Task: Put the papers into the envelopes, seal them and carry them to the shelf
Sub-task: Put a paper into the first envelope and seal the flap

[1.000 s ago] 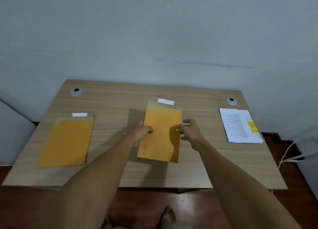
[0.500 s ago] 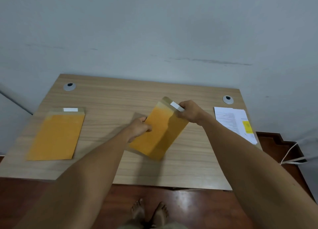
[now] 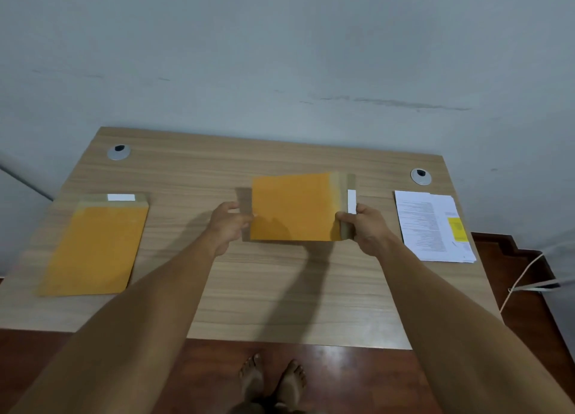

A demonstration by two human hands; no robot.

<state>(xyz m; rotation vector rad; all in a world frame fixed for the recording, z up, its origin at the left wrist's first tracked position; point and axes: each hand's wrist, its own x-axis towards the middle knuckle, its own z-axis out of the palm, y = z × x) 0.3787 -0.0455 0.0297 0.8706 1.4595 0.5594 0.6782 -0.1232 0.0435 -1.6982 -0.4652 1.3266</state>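
Taking the held envelope as the landmark: far to its left, flat on the pale wood-grain surface (image 3: 280, 289), lies a second orange-yellow paper envelope (image 3: 96, 245), its brown flap open and pointing at the wall, a white strip across it. It looks untouched, probably waiting its turn.

Just left of the landmark, the left hand (image 3: 225, 227) pinches the closed bottom edge, fingers curled onto the paper. That grip seems meant to steady the far end while the other hand works the mouth.

The landmark itself, an orange-yellow rectangular paper envelope (image 3: 292, 208), is held sideways near the middle of the surface, long side running left to right. Whether it rests on the wood or is lifted clear I cannot tell.

At its right end, the right hand (image 3: 364, 227) grips the brown flap (image 3: 343, 192) beside its white adhesive strip (image 3: 352, 200). The mouth thus faces the papers, which likely shortens the loading move.

Well right of the landmark, a white printed paper stack (image 3: 432, 227) with a yellow sticky note (image 3: 456, 228) lies flat, not yet inserted.
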